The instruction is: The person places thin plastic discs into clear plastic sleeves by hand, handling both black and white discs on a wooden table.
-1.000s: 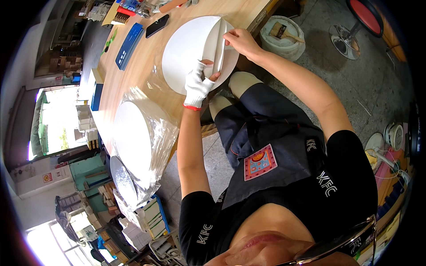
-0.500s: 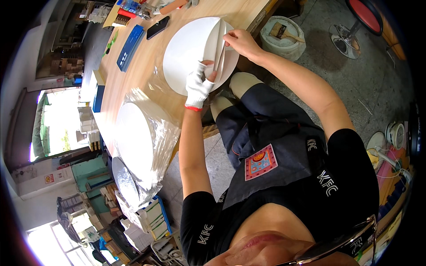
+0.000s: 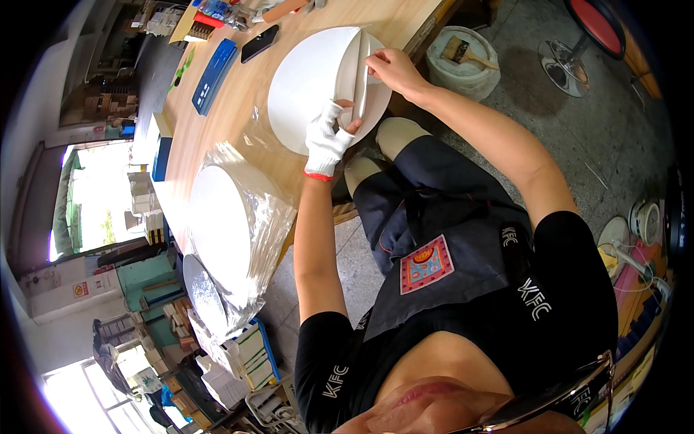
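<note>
A round white stack of thin sheets or discs [image 3: 307, 90] lies near the table's edge, its right part lifted into upright, curled flaps. Bare, my right hand [image 3: 396, 74] is closed in a pinch on the top of a raised white sheet [image 3: 363, 90]. My left hand [image 3: 329, 137] wears a white glove with bare fingertips and a red cuff. It rests at the near side of the stack, thumb and forefinger spread around the lower end of the flaps. Whether these fingers grip a sheet is hard to see; they look apart.
On the wooden table [image 3: 231, 137] lie a blue box [image 3: 214, 77], a phone [image 3: 259, 44] and clear-wrapped white discs [image 3: 220, 217]. A bucket [image 3: 441, 69] with a brush [image 3: 470, 55] stands on the floor at right, near a red stool [image 3: 596, 25].
The raised flaps have drawn closer together. My left thumb shows more clearly beside them. My right hand keeps its pinch in nearly the same place.
</note>
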{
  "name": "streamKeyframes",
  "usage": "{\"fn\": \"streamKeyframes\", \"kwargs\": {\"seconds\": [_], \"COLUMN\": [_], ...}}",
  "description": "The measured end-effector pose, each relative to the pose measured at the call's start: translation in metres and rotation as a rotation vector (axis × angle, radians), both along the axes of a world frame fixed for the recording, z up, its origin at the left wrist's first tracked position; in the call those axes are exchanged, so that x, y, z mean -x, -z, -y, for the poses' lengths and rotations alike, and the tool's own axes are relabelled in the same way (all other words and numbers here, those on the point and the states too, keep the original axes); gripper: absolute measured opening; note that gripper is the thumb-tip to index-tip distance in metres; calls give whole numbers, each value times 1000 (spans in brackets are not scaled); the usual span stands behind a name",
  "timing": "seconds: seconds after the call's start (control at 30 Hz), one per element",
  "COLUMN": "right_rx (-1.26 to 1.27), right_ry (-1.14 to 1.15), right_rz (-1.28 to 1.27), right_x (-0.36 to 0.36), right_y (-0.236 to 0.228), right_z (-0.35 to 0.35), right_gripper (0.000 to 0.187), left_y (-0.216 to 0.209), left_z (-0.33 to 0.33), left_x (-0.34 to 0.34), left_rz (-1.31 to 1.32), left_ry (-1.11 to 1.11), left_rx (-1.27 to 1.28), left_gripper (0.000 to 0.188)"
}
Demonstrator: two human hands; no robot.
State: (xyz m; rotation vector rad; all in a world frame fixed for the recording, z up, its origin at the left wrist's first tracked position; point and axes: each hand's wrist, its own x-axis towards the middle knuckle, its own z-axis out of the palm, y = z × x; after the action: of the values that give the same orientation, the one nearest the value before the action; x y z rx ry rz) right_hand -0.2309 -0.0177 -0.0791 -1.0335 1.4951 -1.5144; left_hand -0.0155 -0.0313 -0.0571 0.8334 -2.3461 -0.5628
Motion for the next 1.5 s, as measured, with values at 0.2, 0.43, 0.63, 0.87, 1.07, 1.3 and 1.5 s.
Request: {"fn": "streamKeyframes", "kwargs": {"seconds": [0.2,0.43,0.63,0.87,1.07,1.3,1.5], "right_rx": [20,25,55,-6,9,-1,-2], "right_ry": [-7,5,11,-22,-42,-53,-49], "right_rz": [-9,-12,-116,-449,-62,-49,-56], "right_x": [2,2,2,7,7,8,8], "right_y": [4,5,-5,-20,-5,-3,-6], "right_z": [1,0,-8,-11,-5,-5,-8], "right_gripper": [33,34,36,38,34,34,34], "left_y": [-6,-2,3,2,-1,0,5], "left_z": [-3,-1,3,-1,-2,-3,-1], "left_x": [0,0,0,-1,1,3,1], "left_rz": [23,-47,-75,-52,46,-28,-10], "left_ry": [-38,-5,32,-90,-38,-29,-54], "left_rx": [-149,-109,-28,-47,-31,-10,-22], "left_gripper": [33,32,32,35,25,30,33]}}
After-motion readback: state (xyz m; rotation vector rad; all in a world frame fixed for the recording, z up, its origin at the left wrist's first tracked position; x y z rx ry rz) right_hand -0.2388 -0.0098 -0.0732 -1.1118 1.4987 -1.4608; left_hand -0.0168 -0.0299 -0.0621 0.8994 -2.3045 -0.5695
